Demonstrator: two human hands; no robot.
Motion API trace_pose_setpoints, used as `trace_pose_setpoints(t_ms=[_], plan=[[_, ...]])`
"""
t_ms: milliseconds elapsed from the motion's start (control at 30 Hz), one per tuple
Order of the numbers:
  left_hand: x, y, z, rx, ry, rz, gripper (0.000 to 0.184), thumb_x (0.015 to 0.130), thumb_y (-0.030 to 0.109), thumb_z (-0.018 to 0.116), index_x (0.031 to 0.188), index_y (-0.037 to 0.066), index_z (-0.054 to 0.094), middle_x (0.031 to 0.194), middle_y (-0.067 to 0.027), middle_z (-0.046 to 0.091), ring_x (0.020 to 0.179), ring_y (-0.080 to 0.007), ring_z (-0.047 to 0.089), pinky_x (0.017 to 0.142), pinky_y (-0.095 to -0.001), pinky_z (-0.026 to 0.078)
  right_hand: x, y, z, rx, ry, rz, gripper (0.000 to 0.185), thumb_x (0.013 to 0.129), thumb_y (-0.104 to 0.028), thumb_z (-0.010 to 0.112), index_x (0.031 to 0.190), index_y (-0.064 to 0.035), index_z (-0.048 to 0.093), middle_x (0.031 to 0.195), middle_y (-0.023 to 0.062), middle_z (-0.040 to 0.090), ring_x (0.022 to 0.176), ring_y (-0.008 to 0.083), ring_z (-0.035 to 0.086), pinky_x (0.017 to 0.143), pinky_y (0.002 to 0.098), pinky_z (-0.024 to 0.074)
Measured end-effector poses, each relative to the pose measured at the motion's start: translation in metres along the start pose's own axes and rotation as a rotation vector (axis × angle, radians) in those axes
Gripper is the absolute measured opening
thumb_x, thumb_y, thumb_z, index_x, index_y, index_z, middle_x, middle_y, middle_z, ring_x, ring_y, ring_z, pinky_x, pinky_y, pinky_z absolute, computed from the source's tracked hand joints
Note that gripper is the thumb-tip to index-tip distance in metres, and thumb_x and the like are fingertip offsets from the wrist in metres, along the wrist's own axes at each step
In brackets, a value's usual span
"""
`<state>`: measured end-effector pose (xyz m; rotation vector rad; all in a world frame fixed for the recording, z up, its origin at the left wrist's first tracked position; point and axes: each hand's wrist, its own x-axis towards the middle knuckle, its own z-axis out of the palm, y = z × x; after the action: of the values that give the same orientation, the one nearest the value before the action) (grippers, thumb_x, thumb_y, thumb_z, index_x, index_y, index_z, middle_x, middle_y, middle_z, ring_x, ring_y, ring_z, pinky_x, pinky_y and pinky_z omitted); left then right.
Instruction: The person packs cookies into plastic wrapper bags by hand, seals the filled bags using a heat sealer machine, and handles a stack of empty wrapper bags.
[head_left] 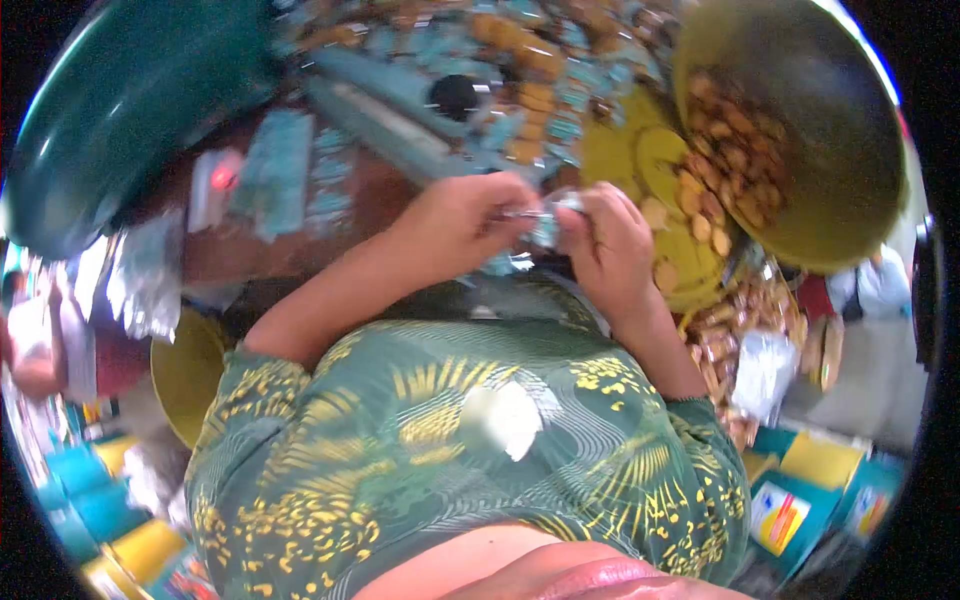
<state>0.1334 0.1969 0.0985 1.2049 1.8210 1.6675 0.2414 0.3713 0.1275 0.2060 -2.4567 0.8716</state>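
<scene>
In front of my chest, my left hand [465, 222] and my right hand [612, 240] are close together, fingers closed in a pinch. Between them is a small clear and teal plastic packet [544, 232], gripped from both sides. Blur hides its contents. Just beyond the left hand lies a long light-blue bar-shaped device [385, 120], with a round black knob [455, 97] near its far end. To the right of my right hand, round flat biscuits [705, 205] lie on a yellow surface [640, 150].
A large dark green tub [140, 120] stands at the upper left. Flat teal wrappers [278, 170] lie on the brown table [240, 262]. Many teal and orange packets [535, 90] cover the far side. A tilted yellow tub [835, 190] holds biscuits at the right; more brown packets [745, 310] sit below it.
</scene>
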Motion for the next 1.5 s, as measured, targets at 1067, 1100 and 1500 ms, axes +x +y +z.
trace_pose_setpoints(t_ms=[1067,1100,1500], plan=[[0.032,-0.015,0.025,-0.036,-0.257,-0.100,0.054,0.085,0.017,0.074,0.133,0.003,0.053,0.115,-0.0065,0.066,0.105,-0.0119,0.059,0.094,-0.0299,0.046,-0.005,0.047,-0.027,0.071,-0.120,0.021,0.021,0.078,-0.009,0.068,0.099,-0.0046,0.065,0.094,0.0119,0.066,0.087,0.0319,0.062,0.079,0.0382,0.0505],[0.035,-0.018,0.027,-0.145,-0.250,-0.075,0.056,0.084,0.017,0.075,0.134,0.002,0.053,0.117,-0.0050,0.065,0.107,-0.0105,0.058,0.097,-0.0294,0.044,-0.003,0.045,-0.027,0.053,-0.103,-0.057,0.023,0.078,-0.009,0.068,0.099,-0.0046,0.064,0.094,0.0122,0.065,0.087,0.0325,0.061,0.079,0.0382,0.0502],[0.035,-0.047,0.024,-0.530,-0.363,-0.324,0.049,0.085,0.016,0.075,0.127,0.003,0.055,0.114,-0.0042,0.066,0.104,-0.0133,0.061,0.094,-0.0309,0.048,-0.055,0.079,-0.074,-0.491,-0.412,0.517,0.037,0.078,-0.010,0.075,0.113,-0.0041,0.063,0.110,0.0130,0.062,0.100,0.0290,0.061,0.086,0.0352,0.0499]])
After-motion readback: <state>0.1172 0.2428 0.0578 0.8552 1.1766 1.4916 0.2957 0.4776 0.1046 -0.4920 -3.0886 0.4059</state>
